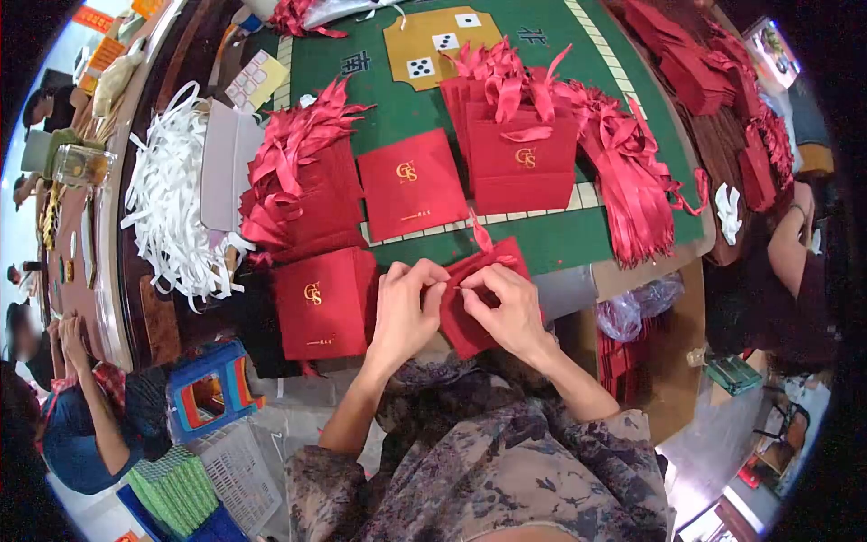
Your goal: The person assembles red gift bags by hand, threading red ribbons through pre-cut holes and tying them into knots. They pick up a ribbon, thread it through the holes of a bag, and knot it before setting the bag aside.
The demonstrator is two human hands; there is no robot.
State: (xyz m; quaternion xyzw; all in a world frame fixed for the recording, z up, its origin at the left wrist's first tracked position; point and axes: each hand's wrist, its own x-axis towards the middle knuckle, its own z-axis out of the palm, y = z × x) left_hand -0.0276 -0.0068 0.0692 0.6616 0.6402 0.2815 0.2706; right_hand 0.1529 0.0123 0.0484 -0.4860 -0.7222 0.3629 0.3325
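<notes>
Red paper gift bag (470, 312), folded flat, held at the near edge of the green table (578, 239) directly before the person. It lies between the two hands, tilted, its long axis running from lower left to upper right; its open top points up and away toward the table, where a red ribbon end (480, 237) rises from it. The left hand (406, 312) grips the bag's left edge, thumb and forefinger pressed together near its top. The right hand (510, 307) lies over the bag's right half, fingertips pinched on something small at the same spot; whether this is ribbon or paper cannot be told. Both hands meet at the bag's upper edge, the fingertips nearly touching, neither clearly nearer.

Just left of the left hand stands a finished red bag (323, 303) with a gold monogram. On the table beyond: a flat red bag (411, 185), a stack of upright bags with ribbon handles (522, 149), a fanned heap of ribboned bags (628, 167) to the right, and another heap (298, 176) to the left. White ribbon strips (172, 203) are piled at the far left. Other people sit at the lower left (81, 415) and right edge (795, 244), apart from the person's hands
</notes>
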